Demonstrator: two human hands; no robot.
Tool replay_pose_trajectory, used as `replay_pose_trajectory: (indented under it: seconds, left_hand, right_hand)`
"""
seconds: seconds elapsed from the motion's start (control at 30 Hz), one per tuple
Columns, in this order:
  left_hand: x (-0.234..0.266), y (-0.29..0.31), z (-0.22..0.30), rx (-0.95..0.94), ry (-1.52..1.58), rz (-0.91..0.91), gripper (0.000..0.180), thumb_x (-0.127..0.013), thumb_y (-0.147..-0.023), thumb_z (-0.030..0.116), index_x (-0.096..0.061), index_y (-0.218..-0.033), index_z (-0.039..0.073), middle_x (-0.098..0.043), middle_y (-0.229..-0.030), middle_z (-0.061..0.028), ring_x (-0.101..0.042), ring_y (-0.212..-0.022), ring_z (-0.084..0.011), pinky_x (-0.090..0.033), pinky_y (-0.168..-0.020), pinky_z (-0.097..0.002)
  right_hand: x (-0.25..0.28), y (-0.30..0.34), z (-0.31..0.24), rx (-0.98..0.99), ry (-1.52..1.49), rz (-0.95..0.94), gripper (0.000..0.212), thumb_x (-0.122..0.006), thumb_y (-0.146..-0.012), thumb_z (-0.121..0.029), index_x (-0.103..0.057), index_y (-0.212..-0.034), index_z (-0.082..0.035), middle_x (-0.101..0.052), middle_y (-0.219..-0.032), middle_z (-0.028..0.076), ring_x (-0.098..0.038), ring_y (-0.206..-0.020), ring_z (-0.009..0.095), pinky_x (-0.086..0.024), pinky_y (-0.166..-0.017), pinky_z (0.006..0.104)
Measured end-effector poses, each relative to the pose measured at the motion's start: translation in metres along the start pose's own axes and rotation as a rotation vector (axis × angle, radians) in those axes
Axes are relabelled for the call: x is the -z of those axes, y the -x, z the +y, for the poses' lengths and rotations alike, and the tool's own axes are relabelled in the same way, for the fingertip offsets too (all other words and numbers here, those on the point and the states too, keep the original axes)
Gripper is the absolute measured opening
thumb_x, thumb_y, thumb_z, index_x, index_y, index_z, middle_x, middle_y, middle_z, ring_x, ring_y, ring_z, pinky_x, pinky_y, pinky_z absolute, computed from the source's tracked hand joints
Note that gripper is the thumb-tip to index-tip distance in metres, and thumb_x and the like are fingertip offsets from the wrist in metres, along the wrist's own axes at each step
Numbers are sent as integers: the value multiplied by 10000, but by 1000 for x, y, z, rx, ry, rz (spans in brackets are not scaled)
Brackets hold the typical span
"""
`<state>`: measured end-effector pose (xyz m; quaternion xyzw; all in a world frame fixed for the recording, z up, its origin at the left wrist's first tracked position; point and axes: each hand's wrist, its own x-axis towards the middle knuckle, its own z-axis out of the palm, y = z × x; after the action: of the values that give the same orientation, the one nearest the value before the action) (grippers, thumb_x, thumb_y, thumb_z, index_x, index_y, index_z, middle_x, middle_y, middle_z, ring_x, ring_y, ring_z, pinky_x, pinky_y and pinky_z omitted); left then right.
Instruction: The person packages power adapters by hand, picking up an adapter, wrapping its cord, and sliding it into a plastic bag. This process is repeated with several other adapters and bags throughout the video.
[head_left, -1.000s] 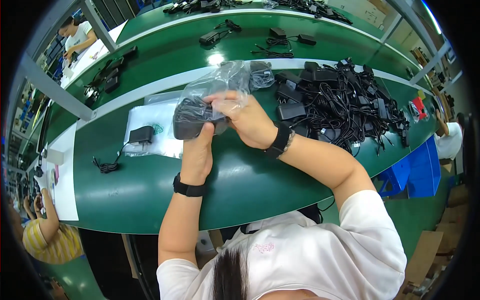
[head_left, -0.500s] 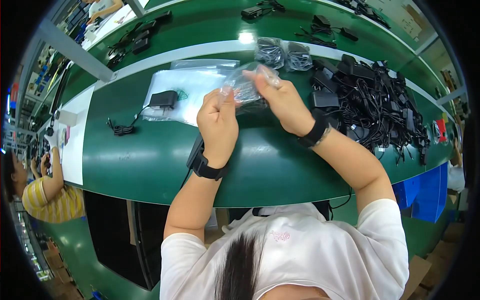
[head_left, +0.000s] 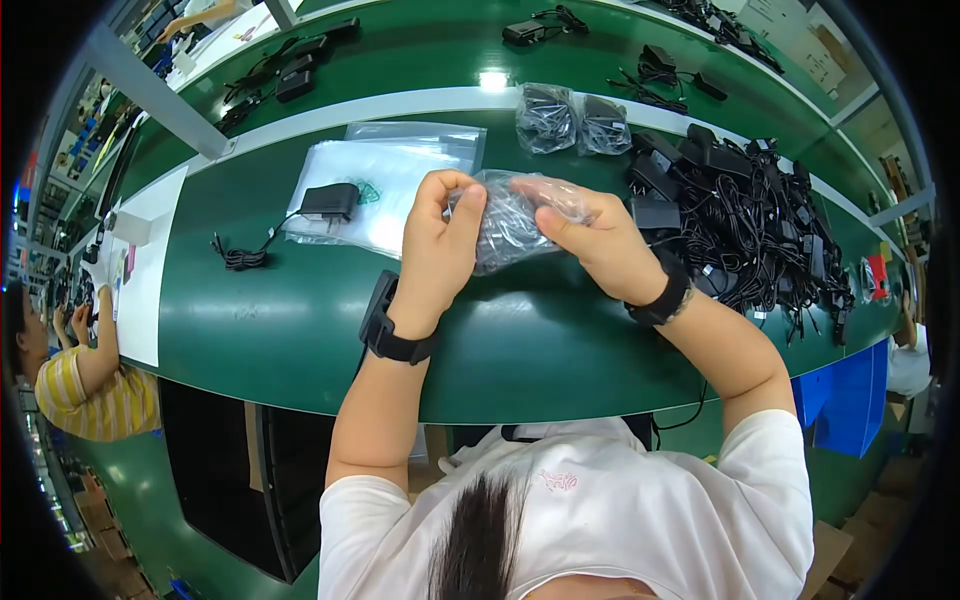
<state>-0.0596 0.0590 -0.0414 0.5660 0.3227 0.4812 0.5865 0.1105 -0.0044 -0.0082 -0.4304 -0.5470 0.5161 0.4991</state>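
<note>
Between my hands, above the green table, is a clear plastic bag with a dark corded item inside, likely a power adapter; the wrinkled film blurs it. My left hand grips the bag's left side, thumb on top. My right hand pinches its right end, where the film is bunched. Left of them a stack of flat clear bags lies on the table. On its left edge rests a black power adapter, its coiled cable trailing onto the table. Two bagged adapters sit beyond my hands.
A large tangled pile of black adapters covers the table's right side. More adapters lie on the green surface past the white rail. A grey post rises at the left. A person in a striped shirt works at the far left.
Both hands have come nearer to me with the bag. My right hand has shifted right, and the bag now lies flatter, showing the dark item inside.
</note>
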Motion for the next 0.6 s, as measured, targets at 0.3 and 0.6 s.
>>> replay_pose_trajectory:
  seconds: [0.3,0.6]
  left_hand:
    - [5,-4,14,64,-103,196,279,-509,-899,186,-429,-1099,8,-572,-879,-91,-500,-677,-72,-419,-615,-217]
    - [25,-16,4,-349,-699,460,324,-548,-861,183,-456,-1111,0,-591,-973,-130,-556,-570,-153,-451,-540,-278]
  right_hand:
    - [6,-33,-21,-376,-325,-218,523,-632,-797,-105,-419,-1269,-33,-541,-1131,92,-579,-948,167,-523,-728,305]
    - [32,-167,65,616,1958,129,273,-501,-754,-140,-599,-1003,-86,-543,-980,226,-488,-994,367,-420,-749,441]
